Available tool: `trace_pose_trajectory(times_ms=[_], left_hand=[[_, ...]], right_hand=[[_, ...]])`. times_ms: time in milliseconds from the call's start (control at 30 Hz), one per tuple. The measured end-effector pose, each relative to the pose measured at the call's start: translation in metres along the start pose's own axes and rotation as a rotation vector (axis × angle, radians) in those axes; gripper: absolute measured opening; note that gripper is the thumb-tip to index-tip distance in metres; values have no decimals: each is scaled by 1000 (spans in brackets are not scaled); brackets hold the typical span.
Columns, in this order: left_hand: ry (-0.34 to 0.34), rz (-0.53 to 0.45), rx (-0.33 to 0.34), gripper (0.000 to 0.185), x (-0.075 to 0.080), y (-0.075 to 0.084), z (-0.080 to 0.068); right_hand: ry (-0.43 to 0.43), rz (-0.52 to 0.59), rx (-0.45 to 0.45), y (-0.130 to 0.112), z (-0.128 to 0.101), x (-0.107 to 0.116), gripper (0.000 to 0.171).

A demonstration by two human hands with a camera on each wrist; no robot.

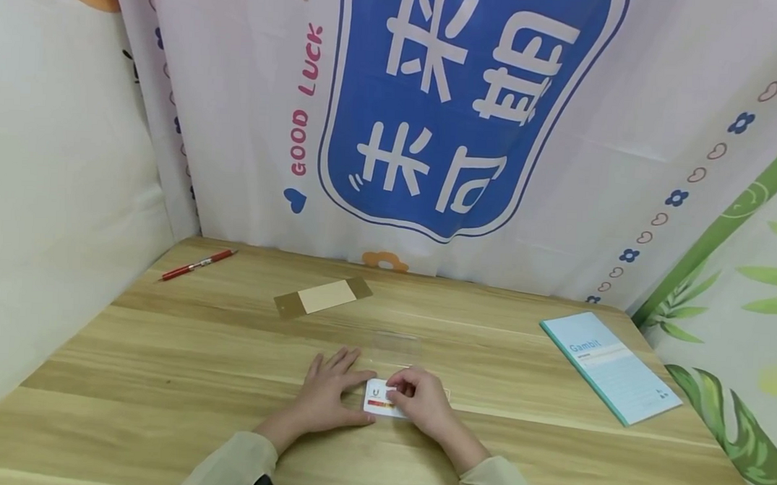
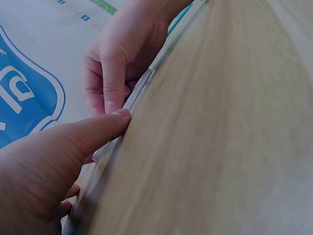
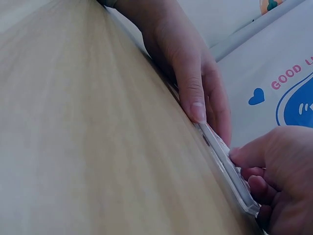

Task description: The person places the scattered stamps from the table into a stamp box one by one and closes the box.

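A white printed card with a dark logo and a red-orange stripe lies in front of me, in a flat clear plastic case. Across the case's left end, my left hand holds the front and back edges between thumb and forefinger; its other fingers stretch out on the table. Over the card's middle, my right hand has its fingers curled and pinches at the card's surface, hiding its right part. Just behind both hands lies a clear plastic lid.
On the wooden table, a brown and beige card strip lies behind the hands. A red pen is at the back left. To the right lies a light-blue notebook. Printed cloth hangs along the back edge.
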State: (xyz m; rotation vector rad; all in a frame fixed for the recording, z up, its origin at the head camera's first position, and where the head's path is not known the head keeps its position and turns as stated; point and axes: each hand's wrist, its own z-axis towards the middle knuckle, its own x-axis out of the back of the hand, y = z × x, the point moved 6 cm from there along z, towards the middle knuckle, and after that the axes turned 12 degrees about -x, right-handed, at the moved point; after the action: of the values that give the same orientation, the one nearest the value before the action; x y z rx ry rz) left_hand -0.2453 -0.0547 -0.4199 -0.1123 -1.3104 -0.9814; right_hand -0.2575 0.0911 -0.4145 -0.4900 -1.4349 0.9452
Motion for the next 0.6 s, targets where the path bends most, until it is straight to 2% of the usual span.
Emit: trace_pose_trajectory(times_ms=[200,300,467,600], left_hand=[[3,3,-12,62,3,1,0],[6,2,-10,63,4,2,0],[3,-6,-9,65,2,1,-1],[-6,-4,-5,65,1,0,-1]], right_hand=[[4,-8,-12,-1,1,1,7],[14,23,-39,-4,2,6,8],[45,79,-83,-10,2,31,14],[59,78,-115,-4,0,54,18]])
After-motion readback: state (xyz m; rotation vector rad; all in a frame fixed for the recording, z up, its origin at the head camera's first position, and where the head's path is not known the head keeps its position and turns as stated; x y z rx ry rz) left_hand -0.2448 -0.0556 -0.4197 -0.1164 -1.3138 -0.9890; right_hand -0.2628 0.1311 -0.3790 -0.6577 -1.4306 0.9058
